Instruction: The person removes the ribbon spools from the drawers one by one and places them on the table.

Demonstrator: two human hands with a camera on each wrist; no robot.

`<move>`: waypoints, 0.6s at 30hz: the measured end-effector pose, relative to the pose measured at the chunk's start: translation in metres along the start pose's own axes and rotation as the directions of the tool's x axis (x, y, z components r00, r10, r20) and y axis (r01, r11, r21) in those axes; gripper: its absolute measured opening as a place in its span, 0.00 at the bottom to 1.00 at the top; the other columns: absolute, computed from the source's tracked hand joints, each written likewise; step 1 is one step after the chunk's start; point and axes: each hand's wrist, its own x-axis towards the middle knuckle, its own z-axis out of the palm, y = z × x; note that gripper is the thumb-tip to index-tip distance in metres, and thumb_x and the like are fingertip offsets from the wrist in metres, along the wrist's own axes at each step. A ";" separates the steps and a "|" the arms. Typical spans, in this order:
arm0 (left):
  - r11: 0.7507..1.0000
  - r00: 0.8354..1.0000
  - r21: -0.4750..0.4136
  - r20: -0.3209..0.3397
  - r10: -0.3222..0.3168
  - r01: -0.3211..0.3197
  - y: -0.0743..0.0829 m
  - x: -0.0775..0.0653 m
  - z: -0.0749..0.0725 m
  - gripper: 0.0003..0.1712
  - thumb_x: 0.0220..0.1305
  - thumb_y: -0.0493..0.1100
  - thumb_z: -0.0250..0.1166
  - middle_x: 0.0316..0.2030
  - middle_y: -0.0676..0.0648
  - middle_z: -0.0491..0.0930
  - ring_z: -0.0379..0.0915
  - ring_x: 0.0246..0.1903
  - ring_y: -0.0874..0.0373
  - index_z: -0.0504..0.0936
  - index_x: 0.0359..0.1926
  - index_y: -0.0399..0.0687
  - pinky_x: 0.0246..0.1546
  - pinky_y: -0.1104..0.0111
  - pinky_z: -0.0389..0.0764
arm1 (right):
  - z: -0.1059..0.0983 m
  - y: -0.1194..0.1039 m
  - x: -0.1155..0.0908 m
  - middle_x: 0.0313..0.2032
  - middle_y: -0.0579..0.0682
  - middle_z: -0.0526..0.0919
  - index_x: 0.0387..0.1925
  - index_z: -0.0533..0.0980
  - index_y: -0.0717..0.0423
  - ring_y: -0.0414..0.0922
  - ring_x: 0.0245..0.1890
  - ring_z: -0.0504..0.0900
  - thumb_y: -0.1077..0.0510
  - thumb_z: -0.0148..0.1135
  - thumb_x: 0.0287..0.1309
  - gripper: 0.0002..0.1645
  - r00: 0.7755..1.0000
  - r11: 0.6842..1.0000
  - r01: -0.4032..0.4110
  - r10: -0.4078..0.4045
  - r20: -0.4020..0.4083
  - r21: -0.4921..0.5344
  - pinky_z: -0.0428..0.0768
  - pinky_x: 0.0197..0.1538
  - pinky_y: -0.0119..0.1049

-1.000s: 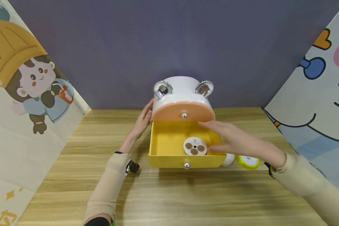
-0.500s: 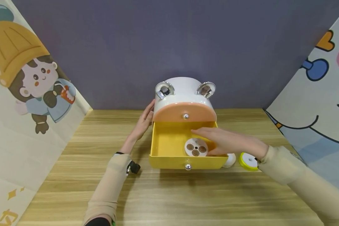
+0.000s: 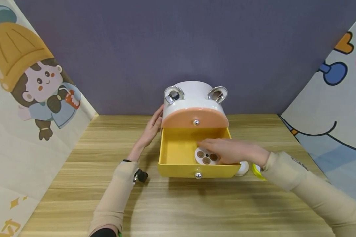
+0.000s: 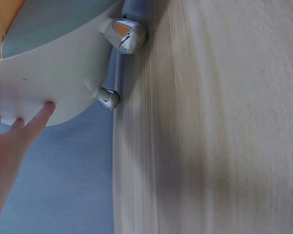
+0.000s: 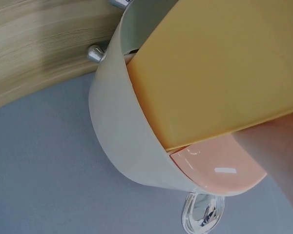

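A small white storage box (image 3: pixel 192 97) with silver ears and silver knobs stands against the back wall; its peach upper front is closed. Its yellow lower drawer (image 3: pixel 179 170) is pulled out. Inside, toward the front right, lies a round white disc (image 3: pixel 202 158) with brown circles on top. My right hand (image 3: pixel 229 150) reaches over the drawer's right wall, fingers over the far side of the disc and thumb by its right edge, covering part of it. Straight fingers of my left hand (image 3: pixel 149 132) rest against the box's left side, which the left wrist view also shows.
Right of the drawer, a white round item (image 3: pixel 242 168) sits on the wooden table (image 3: pixel 195 207). Beside it is a yellow-rimmed round item (image 3: pixel 258 171), partly behind my right wrist. A grey wall (image 3: pixel 190 46) rises behind the box, with printed panels on both sides.
My right hand has moved left and down into the drawer, from its right side to over the disc. My left hand stays against the box, and the disc lies where it was.
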 end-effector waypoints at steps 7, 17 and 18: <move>1.000 1.000 -0.001 -0.006 -0.004 0.004 0.001 0.000 0.000 0.30 0.81 0.48 0.39 0.79 0.45 0.48 0.49 0.77 0.43 0.48 0.79 0.56 0.63 0.39 0.72 | 0.004 0.000 0.002 0.57 0.52 0.79 0.66 0.68 0.61 0.41 0.43 0.75 0.65 0.68 0.56 0.36 0.999 0.999 0.038 -0.039 -0.031 -0.018 0.82 0.47 0.35; 1.000 1.000 0.013 -0.001 0.004 -0.004 -0.003 -0.001 -0.002 0.34 0.77 0.61 0.44 0.79 0.48 0.49 0.50 0.77 0.46 0.50 0.79 0.63 0.63 0.40 0.72 | 0.005 0.000 0.004 0.45 0.47 0.78 0.62 0.71 0.58 0.38 0.37 0.70 0.64 0.67 0.58 0.30 0.997 0.996 0.071 -0.073 -0.040 -0.052 0.76 0.43 0.32; 1.000 1.000 0.014 0.000 0.002 -0.002 -0.003 -0.001 -0.001 0.33 0.78 0.59 0.43 0.79 0.48 0.49 0.50 0.77 0.46 0.50 0.79 0.63 0.63 0.40 0.72 | 0.005 -0.001 0.003 0.46 0.47 0.78 0.62 0.71 0.57 0.39 0.38 0.71 0.64 0.67 0.59 0.30 0.997 0.996 0.070 -0.072 -0.041 -0.058 0.77 0.43 0.32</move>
